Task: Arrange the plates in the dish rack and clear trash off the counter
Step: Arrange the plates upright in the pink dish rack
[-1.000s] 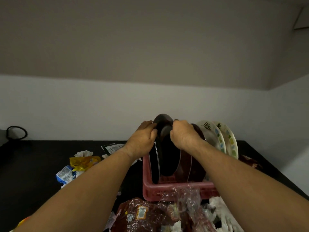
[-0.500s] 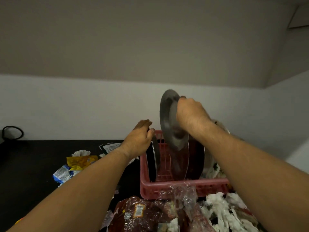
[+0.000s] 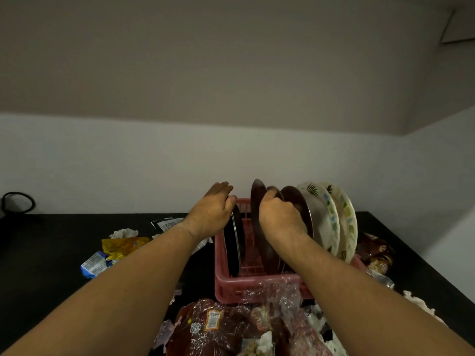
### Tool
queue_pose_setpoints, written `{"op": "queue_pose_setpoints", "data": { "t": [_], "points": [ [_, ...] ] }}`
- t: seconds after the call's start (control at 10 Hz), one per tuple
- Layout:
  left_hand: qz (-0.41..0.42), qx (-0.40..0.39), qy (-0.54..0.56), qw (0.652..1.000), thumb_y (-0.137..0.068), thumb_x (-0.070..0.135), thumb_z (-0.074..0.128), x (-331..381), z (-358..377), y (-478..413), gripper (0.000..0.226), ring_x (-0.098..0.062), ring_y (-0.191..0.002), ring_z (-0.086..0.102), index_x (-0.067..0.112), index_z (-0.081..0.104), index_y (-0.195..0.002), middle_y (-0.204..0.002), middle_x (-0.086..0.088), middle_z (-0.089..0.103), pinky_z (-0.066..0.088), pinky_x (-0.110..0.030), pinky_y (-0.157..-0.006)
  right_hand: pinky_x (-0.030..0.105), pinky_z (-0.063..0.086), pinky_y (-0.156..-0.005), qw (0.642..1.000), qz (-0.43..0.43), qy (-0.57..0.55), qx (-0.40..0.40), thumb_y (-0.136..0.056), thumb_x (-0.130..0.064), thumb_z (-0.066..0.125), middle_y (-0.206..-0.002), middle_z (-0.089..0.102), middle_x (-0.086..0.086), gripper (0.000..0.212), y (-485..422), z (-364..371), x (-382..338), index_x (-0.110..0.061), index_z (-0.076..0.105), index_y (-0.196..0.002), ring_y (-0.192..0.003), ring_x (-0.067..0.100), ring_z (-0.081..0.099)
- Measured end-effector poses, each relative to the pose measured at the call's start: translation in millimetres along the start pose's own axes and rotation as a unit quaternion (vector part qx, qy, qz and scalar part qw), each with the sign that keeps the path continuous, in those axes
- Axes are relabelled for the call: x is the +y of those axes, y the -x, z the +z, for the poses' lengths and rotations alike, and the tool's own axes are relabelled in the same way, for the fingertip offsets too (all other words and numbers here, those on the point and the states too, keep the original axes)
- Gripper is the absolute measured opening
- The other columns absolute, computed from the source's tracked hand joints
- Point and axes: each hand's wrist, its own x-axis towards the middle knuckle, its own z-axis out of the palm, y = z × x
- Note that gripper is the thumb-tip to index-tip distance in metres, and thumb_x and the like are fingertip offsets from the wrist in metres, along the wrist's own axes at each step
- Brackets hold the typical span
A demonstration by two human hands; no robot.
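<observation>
- Since half a sec ago my right hand (image 3: 280, 219) has come down. The dark plate (image 3: 257, 201), which was raised above the rack, now stands on edge inside the pink dish rack (image 3: 231, 285).
- R fingers are curled over the dark plate's upper rim, knuckles toward me, holding it firmly.
- Dark plate sits approx upright between the black plate (image 3: 235, 242) on its left and the brown plate (image 3: 298, 204) on its right. There's a clear gap to the black one, and it's much closer to the brown one.
- Left hand (image 3: 210, 217) is in the same spot as before, on the top edge of the black plate at the rack's left end. L fingers are nearly straight and reach over the rim, w/ the thumb tip beside it. I see no closed grip.
- Further right in the rack are the leaf-print plate (image 3: 320, 211), then the green-patterned plate (image 3: 348, 219). Both are on edge, close together.
- Rack stands on the black counter (image 3: 51, 253).
- Trash left of the rack: yellow wrapper (image 3: 123, 246), blue-white packet (image 3: 95, 263), crumpled tissue (image 3: 124, 232), black-white sachet (image 3: 167, 223).
- Trash nearest me: bread bag (image 3: 218, 325), w/ clear plastic (image 3: 280, 289) bunched against the rack's front wall.
- Right of the rack: brown packet (image 3: 377, 253) and white tissue scraps (image 3: 421, 307).
- Far left: black cable loop (image 3: 18, 201). Can't tell what it's attached to.
</observation>
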Motion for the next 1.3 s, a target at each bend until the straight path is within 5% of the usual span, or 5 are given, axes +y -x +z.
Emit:
{"op": "queue_pose_setpoints", "data": {
  "t": [0.1, 0.3, 0.4, 1.0, 1.3],
  "points": [
    [-0.001, -0.002, 0.005, 1.0, -0.106, 0.034, 0.027, -1, 0, -1, 0.05, -0.016, -0.149, 0.01, 0.013, 0.03, -0.151, -0.161, -0.004, 0.021, 0.01, -0.029, -0.119, 0.042, 0.054, -0.086, 0.999, 0.029, -0.014, -0.041, -0.1, 0.0, 0.043, -0.122, 0.062, 0.026, 0.066, -2, 7, 3, 0.001, 0.007, -0.154, -0.108, 0.036, 0.065],
    [-0.003, -0.008, 0.008, 1.0, -0.106, 0.035, 0.027, -1, -1, 0, 0.05, -0.016, -0.15, 0.009, 0.014, 0.029, -0.151, -0.161, -0.003, 0.021, 0.01, -0.03, -0.119, 0.037, 0.052, -0.074, 0.996, 0.051, -0.05, -0.048, -0.095, -0.002, 0.055, -0.117, 0.061, 0.019, 0.045, -2, 12, 8, -0.004, 0.038, -0.137, -0.107, 0.035, 0.062],
    [-0.005, -0.013, 0.01, 1.0, -0.106, 0.034, 0.026, -1, -1, 1, 0.05, -0.015, -0.15, 0.007, 0.014, 0.028, -0.152, -0.162, -0.003, 0.019, 0.008, -0.029, -0.119, 0.041, 0.056, -0.085, 0.994, 0.066, -0.073, -0.056, -0.094, -0.002, 0.054, -0.122, 0.059, 0.018, 0.046, -3, 10, 15, -0.006, 0.039, -0.137, -0.109, 0.035, 0.061],
    [-0.009, -0.015, 0.011, 1.0, -0.106, 0.036, 0.025, -1, -1, 1, 0.05, -0.014, -0.15, 0.006, 0.016, 0.027, -0.152, -0.162, 0.0, 0.018, 0.009, -0.031, -0.12, 0.041, 0.06, -0.079, 0.988, 0.074, -0.126, -0.04, -0.099, -0.014, 0.054, -0.106, 0.066, 0.01, 0.043, 17, 42, 29, -0.013, 0.038, -0.138, -0.095, 0.027, 0.067],
    [-0.004, -0.009, 0.017, 1.0, -0.106, 0.036, 0.026, -1, 0, 1, 0.051, -0.013, -0.15, 0.006, 0.016, 0.028, -0.152, -0.162, 0.0, 0.018, 0.008, -0.029, -0.118, 0.03, 0.054, -0.064, 0.992, 0.054, -0.111, -0.007, -0.101, -0.03, 0.05, -0.094, 0.066, 0.001, 0.035, 35, 46, 35, -0.018, 0.042, -0.133, -0.074, 0.016, 0.06]
  ]
}}
